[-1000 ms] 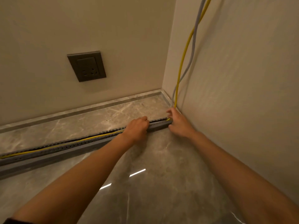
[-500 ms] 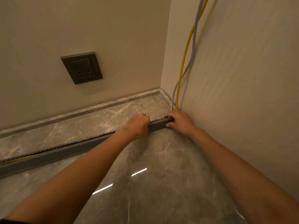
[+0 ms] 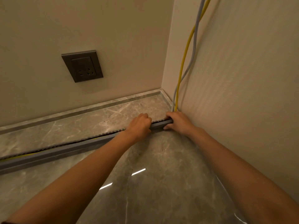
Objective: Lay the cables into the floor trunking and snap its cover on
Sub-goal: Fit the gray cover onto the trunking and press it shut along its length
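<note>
The left hand (image 3: 140, 125) was curled into a loose fist, pressing down on the grey trunking cover (image 3: 68, 150), its knuckles over the cover's far edge. Just to its right, the right hand (image 3: 178, 122) gripped the cover's end, fingers (image 3: 169, 114) hooked over the far side and the thumb against the near face, close against the right wall (image 3: 242, 94). A short stretch of cover showed between the two hands.

The floor trunking (image 3: 113, 131) ran from the right wall leftward and nearer, out of view at the left edge. Its toothed far edge stood bare beyond the cover, and toward the left a narrow gap opened between them, with the yellow cable (image 3: 19, 156) lying in it. At the corner the yellow cable and a grey cable (image 3: 195, 46) rose from behind the right hand and climbed the right wall, crossing each other on the way.

The floor (image 3: 145, 191) was glossy grey marble tile, open on the near side of the trunking and on the strip beyond it up to a pale stone skirting (image 3: 80, 110). A dark wall socket (image 3: 82, 66) sat on the far wall (image 3: 80, 21), well apart from the hands.
</note>
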The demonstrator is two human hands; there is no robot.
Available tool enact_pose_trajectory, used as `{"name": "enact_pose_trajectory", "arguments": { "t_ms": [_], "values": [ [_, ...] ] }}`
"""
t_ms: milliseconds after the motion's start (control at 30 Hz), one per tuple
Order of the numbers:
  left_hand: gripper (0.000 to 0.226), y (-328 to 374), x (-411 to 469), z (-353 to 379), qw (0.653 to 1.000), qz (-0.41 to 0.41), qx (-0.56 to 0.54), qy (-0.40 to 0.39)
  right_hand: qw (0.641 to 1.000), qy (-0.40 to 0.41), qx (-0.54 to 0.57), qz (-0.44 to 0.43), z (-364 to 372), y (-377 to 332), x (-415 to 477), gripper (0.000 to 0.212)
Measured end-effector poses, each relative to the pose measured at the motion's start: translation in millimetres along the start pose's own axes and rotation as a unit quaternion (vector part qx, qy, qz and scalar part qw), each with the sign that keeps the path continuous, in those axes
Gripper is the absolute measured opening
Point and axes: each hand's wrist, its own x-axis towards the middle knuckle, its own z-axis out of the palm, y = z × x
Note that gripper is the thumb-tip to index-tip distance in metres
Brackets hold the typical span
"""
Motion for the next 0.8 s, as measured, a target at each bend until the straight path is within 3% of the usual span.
{"name": "enact_pose_trajectory", "arguments": {
  "t_ms": [300, 533, 800],
  "values": [
    [0.035, -24.7, -7.7, -7.8, 0.998, -0.008, 0.018, -0.065, 1.0, -0.002, -0.006, -0.003, -0.5, -4.2, -3.7, 0.036],
    [0.032, -11.4, -6.9, -6.2, 1.0, -0.011, 0.025, -0.014, 1.0, -0.012, -0.005, -0.005, -4.7, -1.6, -6.2, 0.039],
    [0.031, 0.0, 1.7, -10.6, 0.999, -0.02, 0.02, -0.015, 1.0, -0.008, 0.005, -0.01, -3.5, 0.7, -7.5, 0.038]
  ]
}}
